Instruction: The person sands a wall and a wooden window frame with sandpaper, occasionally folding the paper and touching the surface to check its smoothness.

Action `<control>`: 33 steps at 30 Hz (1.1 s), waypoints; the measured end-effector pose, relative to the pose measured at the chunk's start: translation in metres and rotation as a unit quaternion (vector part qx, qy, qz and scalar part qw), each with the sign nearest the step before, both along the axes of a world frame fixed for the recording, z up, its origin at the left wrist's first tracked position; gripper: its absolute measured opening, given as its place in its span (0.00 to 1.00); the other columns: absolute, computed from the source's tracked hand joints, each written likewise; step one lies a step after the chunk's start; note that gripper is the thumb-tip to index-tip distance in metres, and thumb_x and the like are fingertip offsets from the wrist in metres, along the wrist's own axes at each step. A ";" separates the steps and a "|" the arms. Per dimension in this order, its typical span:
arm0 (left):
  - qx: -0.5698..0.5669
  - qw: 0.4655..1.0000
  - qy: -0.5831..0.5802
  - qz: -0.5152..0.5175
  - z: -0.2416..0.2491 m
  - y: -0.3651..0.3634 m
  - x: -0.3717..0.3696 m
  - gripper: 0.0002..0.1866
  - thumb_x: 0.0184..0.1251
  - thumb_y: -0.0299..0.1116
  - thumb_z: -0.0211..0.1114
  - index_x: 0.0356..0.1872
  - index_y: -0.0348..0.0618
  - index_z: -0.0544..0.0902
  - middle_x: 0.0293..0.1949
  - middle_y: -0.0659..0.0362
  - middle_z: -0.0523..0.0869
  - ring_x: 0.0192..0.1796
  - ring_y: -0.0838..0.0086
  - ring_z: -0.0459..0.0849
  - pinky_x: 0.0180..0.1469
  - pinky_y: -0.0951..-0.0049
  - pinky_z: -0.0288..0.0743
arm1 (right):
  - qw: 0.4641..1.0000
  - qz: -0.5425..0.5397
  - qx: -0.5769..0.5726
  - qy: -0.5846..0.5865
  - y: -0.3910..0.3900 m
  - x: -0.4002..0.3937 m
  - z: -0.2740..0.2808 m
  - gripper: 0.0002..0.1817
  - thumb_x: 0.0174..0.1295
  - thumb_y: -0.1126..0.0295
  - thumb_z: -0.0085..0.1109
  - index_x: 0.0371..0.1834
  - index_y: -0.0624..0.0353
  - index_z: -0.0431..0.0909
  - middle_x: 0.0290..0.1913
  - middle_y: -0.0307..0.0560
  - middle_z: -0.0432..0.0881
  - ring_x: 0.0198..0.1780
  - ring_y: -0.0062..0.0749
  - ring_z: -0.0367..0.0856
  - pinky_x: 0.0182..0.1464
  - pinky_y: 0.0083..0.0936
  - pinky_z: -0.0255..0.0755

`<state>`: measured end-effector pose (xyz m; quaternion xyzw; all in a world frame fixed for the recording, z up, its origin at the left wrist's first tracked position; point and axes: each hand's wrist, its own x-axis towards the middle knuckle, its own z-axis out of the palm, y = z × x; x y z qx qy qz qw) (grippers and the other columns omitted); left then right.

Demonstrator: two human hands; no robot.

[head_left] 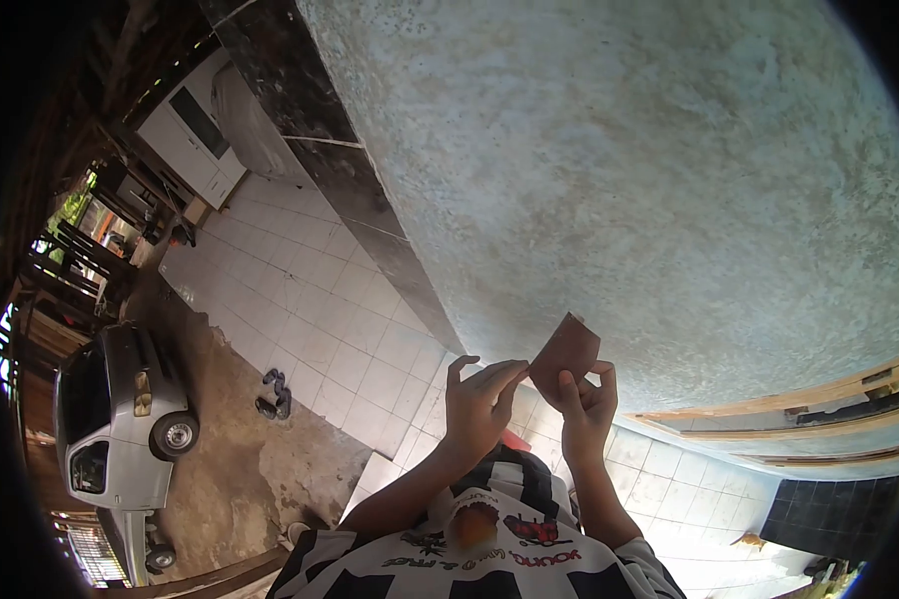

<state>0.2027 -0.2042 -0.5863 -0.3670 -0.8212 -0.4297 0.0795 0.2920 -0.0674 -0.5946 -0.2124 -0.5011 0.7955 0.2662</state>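
A small reddish-brown sheet that looks like sandpaper point(566, 357) is held up in front of the plastered wall, with one corner pointing upward. My right hand point(589, 407) grips its lower right part, thumb pressed on the near face and fingers behind. At the sheet's left edge, the thumb and fingertips of my left hand point(481, 404) come together on it, while another finger of that hand sticks out to the left. Fingers behind the sheet are hidden.
A mottled grey-blue wall point(649, 180) rises close ahead, edged by dark tiles point(345, 180). White floor tiles point(320, 309) run along its base. Sandals point(277, 394) lie on the floor to the left, near a parked silver vehicle point(120, 429). A wooden frame point(769, 429) is set at right.
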 end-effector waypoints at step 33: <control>0.286 0.951 -0.075 0.095 -0.012 0.030 -0.173 0.35 0.85 0.29 0.47 0.83 0.29 0.41 0.84 0.34 0.40 0.86 0.45 0.45 0.84 0.57 0.46 | 0.599 -0.390 0.666 -0.215 0.061 -0.047 0.060 0.43 0.73 0.46 0.58 0.82 0.55 0.50 0.86 0.62 0.36 0.85 0.69 0.20 0.77 0.81 0.26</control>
